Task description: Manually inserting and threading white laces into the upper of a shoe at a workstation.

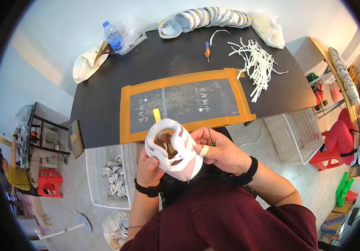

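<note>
Over the near edge of the table I hold a white and pale pink shoe (191, 164), its opening tilted up toward the far left and its toe toward me. White laces (183, 151) run across its front. A yellow strip (156, 115) sticks up from the heel. My left hand (148, 170) is closed on the shoe's left side. Closed at the right side by the laces is my right hand (226, 154), with a bandage on a finger. Between its fingers is a thin dark tool with a green part (211, 140); its tip cannot be made out.
White laces (258, 67) lie in a heap at the table's right, near an orange-handled awl (207, 52). Stacked shoe pieces (217, 18) line the back. Crates (94, 178) stand below on both sides. A bottle (112, 37) is at the far left.
</note>
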A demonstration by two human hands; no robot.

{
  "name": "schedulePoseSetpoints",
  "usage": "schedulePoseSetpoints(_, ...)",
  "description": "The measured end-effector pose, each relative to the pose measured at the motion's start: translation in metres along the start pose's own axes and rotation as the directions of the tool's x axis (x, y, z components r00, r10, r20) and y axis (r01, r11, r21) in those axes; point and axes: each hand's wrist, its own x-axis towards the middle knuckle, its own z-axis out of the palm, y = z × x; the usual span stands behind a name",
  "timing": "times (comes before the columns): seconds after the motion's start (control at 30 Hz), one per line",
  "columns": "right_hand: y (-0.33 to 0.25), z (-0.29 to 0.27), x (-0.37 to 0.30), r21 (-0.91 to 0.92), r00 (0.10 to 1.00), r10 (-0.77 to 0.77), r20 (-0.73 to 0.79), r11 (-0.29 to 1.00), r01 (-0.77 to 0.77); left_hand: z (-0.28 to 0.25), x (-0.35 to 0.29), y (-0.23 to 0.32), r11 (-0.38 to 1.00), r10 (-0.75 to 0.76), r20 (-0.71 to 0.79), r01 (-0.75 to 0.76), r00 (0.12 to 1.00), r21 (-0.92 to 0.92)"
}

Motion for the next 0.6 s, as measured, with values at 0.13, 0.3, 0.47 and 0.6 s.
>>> schedulePoseSetpoints(0.13,0.009,0.002,-0.015,0.157,0.976,-0.195,-0.097,0.965,0.208,0.026,0.004,-0.007,0.99,0.0,-0.104,0.014,0.995,0.141)
schedulePoseSetpoints(0.3,0.005,0.0,-0.019,-0.918,0.628,-0.738,0.246,0.032,0.396,0.039,0.004,0.002,0.975,0.078,-0.335,-0.002,0.939,0.223)
schedulePoseSetpoints(0.47,0.001,-0.003,-0.019,-0.921,0.602,-0.698,0.387,-0.262,0.288,0.053,0.005,0.034,0.993,0.017,-0.108,-0.004,0.994,0.115)
schedulePoseSetpoints(0.6,0.016,0.004,-0.008,-0.916,0.61,-0.686,0.398,-0.33,0.227,0.073,0.008,0.019,0.897,0.137,-0.222,-0.026,0.965,0.441)
